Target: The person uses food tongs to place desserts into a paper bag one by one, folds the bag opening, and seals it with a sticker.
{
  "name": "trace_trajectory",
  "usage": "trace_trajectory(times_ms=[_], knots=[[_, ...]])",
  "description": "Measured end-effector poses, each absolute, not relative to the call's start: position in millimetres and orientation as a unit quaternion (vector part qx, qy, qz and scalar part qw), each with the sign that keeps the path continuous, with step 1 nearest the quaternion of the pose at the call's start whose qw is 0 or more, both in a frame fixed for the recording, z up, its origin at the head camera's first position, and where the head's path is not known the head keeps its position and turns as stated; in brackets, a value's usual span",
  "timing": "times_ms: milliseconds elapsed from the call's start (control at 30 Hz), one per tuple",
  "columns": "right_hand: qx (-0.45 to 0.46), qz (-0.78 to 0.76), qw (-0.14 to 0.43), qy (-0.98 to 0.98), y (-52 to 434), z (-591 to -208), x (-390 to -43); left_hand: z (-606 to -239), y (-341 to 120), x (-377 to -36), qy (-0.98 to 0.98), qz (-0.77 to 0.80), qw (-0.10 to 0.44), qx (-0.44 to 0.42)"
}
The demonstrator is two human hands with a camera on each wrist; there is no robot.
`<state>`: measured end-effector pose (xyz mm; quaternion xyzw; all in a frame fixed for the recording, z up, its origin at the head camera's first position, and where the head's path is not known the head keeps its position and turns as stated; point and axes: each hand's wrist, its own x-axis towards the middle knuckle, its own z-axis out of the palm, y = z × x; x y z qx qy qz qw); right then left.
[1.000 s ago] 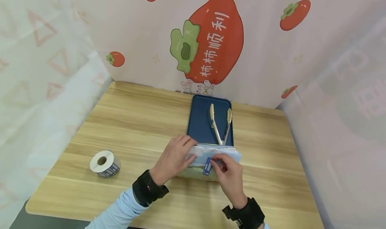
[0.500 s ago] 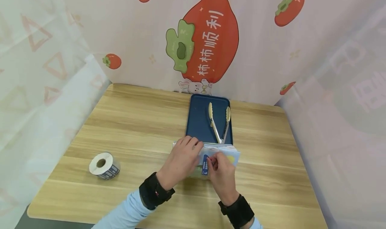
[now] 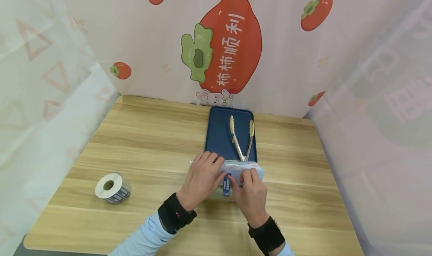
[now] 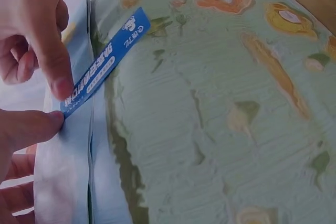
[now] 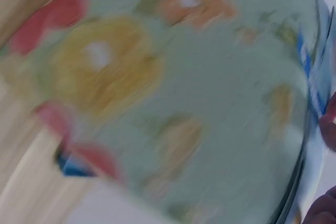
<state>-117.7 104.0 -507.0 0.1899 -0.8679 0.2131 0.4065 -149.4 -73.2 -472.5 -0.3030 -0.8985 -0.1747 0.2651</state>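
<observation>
A flower-print paper bag [image 4: 178,98] has its pale blue top folded over toward me. Across the fold lies a blue label sticker [image 4: 113,53] with white print, its lower part on the green front of the bag. My left hand [image 3: 202,177] grips the folded top from the left, its thumb at the label's upper end and its fingers behind the fold. From the right, my right hand [image 3: 251,196] holds the fold with curled fingers, its thumb on the label beside the left thumb. The right wrist view is blurred and catches only fingertips at its edge.
Behind the bag is a dark blue tray [image 3: 217,136] bearing spread tongs [image 3: 237,145] with cream tips. A roll of labels [image 3: 113,188] stands on the wooden table [image 3: 152,132] at the left. Printed cloth hangs at the back and both sides.
The label has gone from tilted in my right fingers to upright against the fold. My left hand has shifted right along the bag, bringing its thumb to the label beside the right thumb.
</observation>
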Motion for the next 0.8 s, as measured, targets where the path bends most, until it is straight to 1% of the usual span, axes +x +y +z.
trace_trajectory(times_ms=[100,333,433,567,700,800], knots=[[0.202,0.194,0.407,-0.869,112,-512,-116,-472,-75,-149,-0.899,-0.176,0.262,-0.303],[0.231,0.170,0.366,-0.885,115,-527,-112,-471,-75,-150,-0.898,-0.176,0.262,-0.307],[0.243,0.154,0.358,-0.888,114,-533,-111,-472,-75,-150,-0.898,-0.175,0.261,-0.308],[0.261,0.138,0.368,-0.881,116,-541,-111,-473,-75,-150,-0.897,-0.177,0.261,-0.309],[0.266,0.118,0.396,-0.871,117,-548,-114,-474,-76,-151,-0.896,-0.180,0.263,-0.310],[0.268,0.109,0.406,-0.867,118,-552,-117,-476,-77,-152,-0.897,-0.178,0.261,-0.309]])
